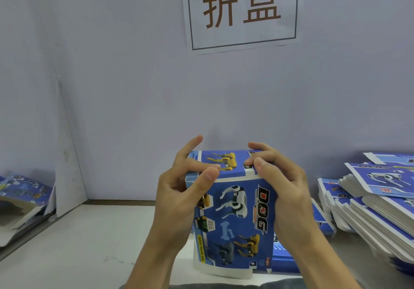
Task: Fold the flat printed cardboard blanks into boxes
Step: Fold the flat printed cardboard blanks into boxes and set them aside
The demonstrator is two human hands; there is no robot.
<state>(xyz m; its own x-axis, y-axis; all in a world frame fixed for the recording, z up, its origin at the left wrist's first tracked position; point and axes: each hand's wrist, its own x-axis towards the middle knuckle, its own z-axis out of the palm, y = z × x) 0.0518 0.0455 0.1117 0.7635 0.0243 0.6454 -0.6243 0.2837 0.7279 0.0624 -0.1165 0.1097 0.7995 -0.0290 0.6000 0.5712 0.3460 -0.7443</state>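
1. The box (233,217) stands upright on the bench (94,244), left of the stack of flat blanks (376,208).
2. Both hands clamp its top: left hand (179,190) at one corner, right hand (284,183) at the other.
3. Press the top flap (224,162) down evenly; its tuck looks unfinished, though fingers hide the seam.

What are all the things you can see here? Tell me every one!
box: one, blue with robot dogs, held upright at centre
flat blanks: tall stacks, count unclear, blue and white, right side of table
folded box: one at least, blue, far left
sign: one, white with brown characters, on wall
table: one, white, below
left hand: one, gripping box's left edge
right hand: one, pressing box's top right
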